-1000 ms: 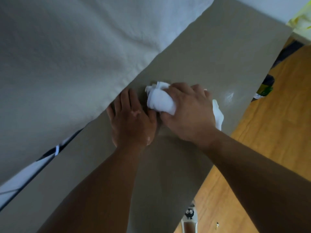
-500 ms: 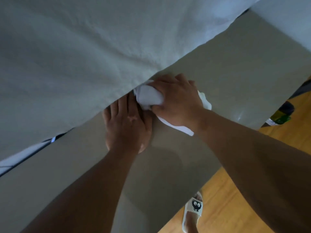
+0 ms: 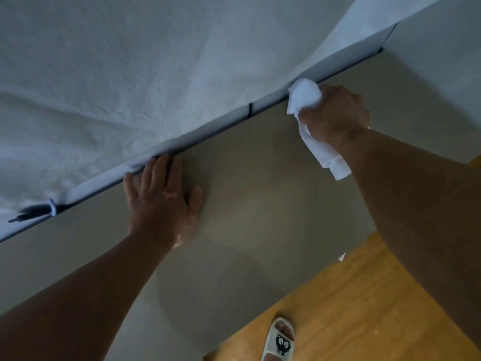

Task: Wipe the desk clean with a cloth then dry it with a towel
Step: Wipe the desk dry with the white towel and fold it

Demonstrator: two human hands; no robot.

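Along the back edge of the desk, the right hand grips a white cloth, fingers clenched round its bunched, crumpled head. That soft wad is pressed against the dark seam where the smooth, matte grey-beige top ends. A flatter folded tail of the cloth trails out under the wrist and ends in a squared-off edge lying over the desk. Well apart from it, the left hand lies palm down on the bare top, fingers straight and slightly spread, holding nothing; its fingertips reach the seam and the thumb splays out to the side. Behind the seam runs a narrow, smooth white strip, and over that hangs a broad white fabric with a nubbly, pebbled weave, sagging in soft shallow folds across the whole upper view. At the far left, beside the seam, a black cable is cinched by a pale band. Below the desk's straight front edge shows an orange-brown floor with wood grain, and on it a white slipper printed with a small black cartoon figure, toes showing at its open end.
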